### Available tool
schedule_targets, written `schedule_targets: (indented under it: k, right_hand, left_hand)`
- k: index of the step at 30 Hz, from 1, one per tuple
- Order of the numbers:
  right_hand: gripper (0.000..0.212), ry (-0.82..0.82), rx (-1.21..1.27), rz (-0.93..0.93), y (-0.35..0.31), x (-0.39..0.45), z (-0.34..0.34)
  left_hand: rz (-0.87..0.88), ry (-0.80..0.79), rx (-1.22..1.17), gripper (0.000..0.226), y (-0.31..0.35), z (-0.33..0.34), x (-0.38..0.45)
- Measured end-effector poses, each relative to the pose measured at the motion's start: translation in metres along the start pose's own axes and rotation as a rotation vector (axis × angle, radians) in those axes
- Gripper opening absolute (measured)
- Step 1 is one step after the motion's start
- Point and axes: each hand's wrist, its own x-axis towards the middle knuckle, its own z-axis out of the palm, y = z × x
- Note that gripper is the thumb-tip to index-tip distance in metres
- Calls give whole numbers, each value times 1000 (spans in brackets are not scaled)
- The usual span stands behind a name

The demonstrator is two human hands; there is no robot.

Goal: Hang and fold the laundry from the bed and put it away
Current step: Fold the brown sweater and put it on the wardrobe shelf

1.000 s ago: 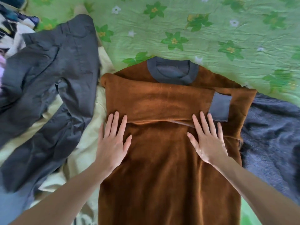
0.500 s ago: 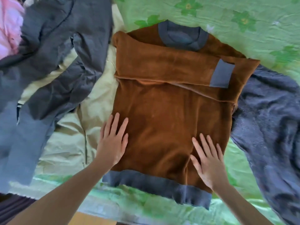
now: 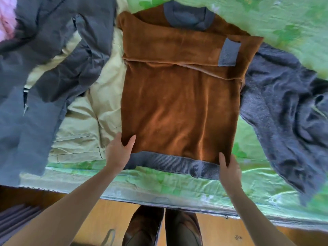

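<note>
Head view, left to right. Far left: pink fabric [image 3: 7,18] at the upper corner, unfolded. Beside it, dark grey trousers [image 3: 53,55] sprawled and crumpled across a pale yellow garment [image 3: 99,96], neither yet folded or hung. Left hand [image 3: 120,150] gripping the near left corner of the brown sweater [image 3: 179,107], thumb on top of the fabric, fingers tucked beneath. Centre: sweater spread flat on the green floral bedsheet [image 3: 266,18], collar [image 3: 188,15] away from the body, grey ribbed hem [image 3: 174,163] at the near edge of the bed. Both sleeves already crossed over the chest, one grey cuff [image 3: 229,53] lying on top near the right side. Right hand [image 3: 229,168] holding the near right corner at the hem, thumb on top, fingers under. Far right: dark grey knit [image 3: 287,103] lying rumpled, just beside the sweater, untouched.

Judged progress: early. Sleeves in; bottom-up fold apparently about to begin; putting away not started; several garments left.

Soft, plush, velvety pile, rust brown, faint creases; likely limp and prone to slipping when lifted.
</note>
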Motion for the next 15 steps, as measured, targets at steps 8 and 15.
schedule_targets:
  k: [8,15]
  right_hand:
    - [26,108,-42,-6,34,3,-38]
    - [32,66,-79,61,27,-1,-40]
  left_hand:
    - [-34,-54,-56,38,-47,-31,7]
    - [-308,-222,-415,22,-28,-40,-1]
